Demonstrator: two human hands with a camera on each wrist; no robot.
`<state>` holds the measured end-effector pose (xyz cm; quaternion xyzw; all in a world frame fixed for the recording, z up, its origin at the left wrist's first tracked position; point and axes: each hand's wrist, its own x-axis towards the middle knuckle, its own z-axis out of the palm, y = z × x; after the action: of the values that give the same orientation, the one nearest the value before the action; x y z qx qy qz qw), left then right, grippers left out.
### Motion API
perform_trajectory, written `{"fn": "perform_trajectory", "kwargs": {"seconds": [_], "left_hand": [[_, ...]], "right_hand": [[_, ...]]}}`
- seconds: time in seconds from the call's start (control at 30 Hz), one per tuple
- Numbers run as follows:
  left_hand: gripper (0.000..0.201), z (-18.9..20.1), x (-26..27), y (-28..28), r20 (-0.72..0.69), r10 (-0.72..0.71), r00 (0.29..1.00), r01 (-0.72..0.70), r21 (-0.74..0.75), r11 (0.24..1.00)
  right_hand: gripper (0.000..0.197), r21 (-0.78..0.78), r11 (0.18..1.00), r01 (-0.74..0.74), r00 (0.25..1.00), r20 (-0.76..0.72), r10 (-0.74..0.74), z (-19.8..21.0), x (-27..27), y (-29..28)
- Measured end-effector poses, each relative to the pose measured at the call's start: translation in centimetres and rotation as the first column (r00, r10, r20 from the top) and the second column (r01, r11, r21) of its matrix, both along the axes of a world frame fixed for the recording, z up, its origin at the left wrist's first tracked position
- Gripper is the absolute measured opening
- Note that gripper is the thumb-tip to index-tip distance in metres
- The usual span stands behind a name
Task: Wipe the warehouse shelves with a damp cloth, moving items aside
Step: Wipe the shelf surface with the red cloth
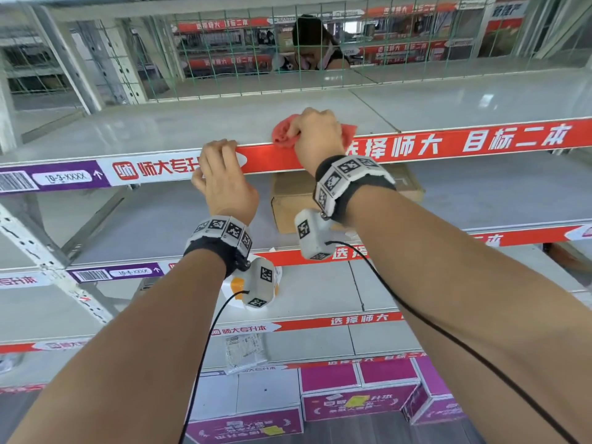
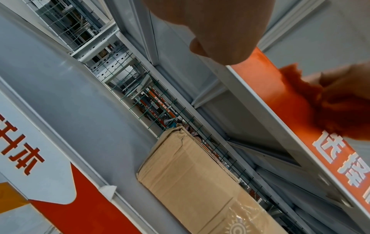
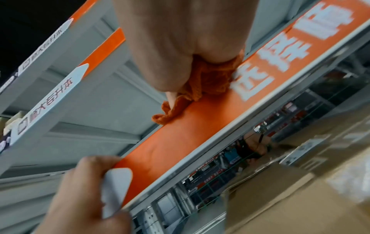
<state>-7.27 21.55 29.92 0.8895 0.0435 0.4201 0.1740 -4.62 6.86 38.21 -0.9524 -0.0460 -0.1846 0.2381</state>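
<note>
The left hand was curled over the front edge of the shelf, fingers hooked on top and thumb against the red strip. Just to its right, the right hand was closed round a bunched red cloth, which was pressed onto the shelf's front edge and spilled over the strip. Only the right wrist view showed the cloth squeezed under the palm, with the left hand's fingers wrapped onto the strip's white end. Below the hands, a cardboard box was seen on the next shelf; its creased top was plain only in the left wrist view. Beyond the hands, a wire mesh was visible, and behind it another person, shown only by the head view.
</note>
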Motion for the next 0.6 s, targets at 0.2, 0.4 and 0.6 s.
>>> {"fn": "perform_trajectory", "kwargs": {"seconds": [0.2,0.4,0.6], "left_hand": [[0.065,0.5,0.0,-0.2,-0.028,0.026,0.999,-0.026,-0.005,1.0],[0.063,1.4,0.5,-4.4,0.026,-0.141,0.99,0.139,0.062,0.988],[0.064,2.5,0.4,-10.9,-0.014,-0.281,0.96,0.28,0.161,0.947]], "right_hand": [[0.035,-0.084,0.981,-0.174,0.984,0.035,0.177,-0.5,-0.3,2.1],[0.044,-0.137,0.973,-0.188,0.978,0.064,0.198,-1.1,-0.9,-1.6],[0.043,-0.182,0.983,0.015,0.996,0.085,0.001,-1.1,-1.4,-9.4]]}}
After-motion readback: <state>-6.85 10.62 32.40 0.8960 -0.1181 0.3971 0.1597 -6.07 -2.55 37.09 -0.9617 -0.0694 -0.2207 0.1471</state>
